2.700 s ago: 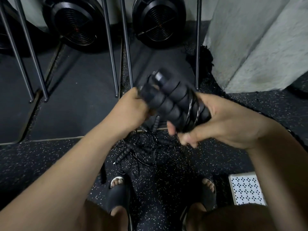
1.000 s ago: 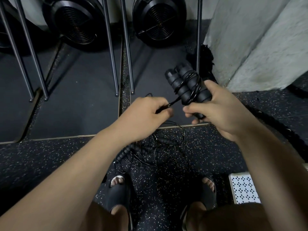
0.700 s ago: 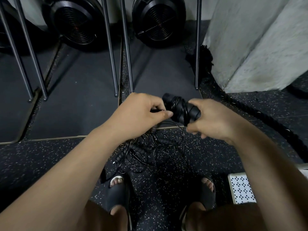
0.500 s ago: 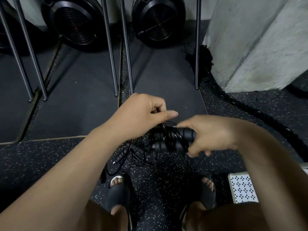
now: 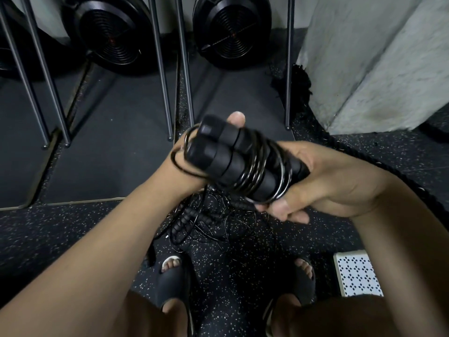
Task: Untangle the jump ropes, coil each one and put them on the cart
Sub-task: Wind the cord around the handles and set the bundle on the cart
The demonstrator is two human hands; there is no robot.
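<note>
Black handles (image 5: 218,154) of one jump rope are held side by side, clenched in the right hand (image 5: 328,181), with thin cord (image 5: 262,171) wound round them in tight rings. A slack loop is draped over the left hand (image 5: 179,181), whose fingers are mostly hidden, so their grip cannot be told. That loop should be drawn snug and tucked under, kept clear of the tangle (image 5: 209,220) lying on the floor (image 5: 243,263).

Right hand (image 5: 323,181): grips the lower ends of two black jump rope handles (image 5: 218,154), wound with cord (image 5: 263,171).
Left hand (image 5: 187,166): behind the handle tops, mostly hidden, a cord loop across it.
Speckled floor (image 5: 73,234): tangled ropes (image 5: 206,222) beneath the hands.
</note>
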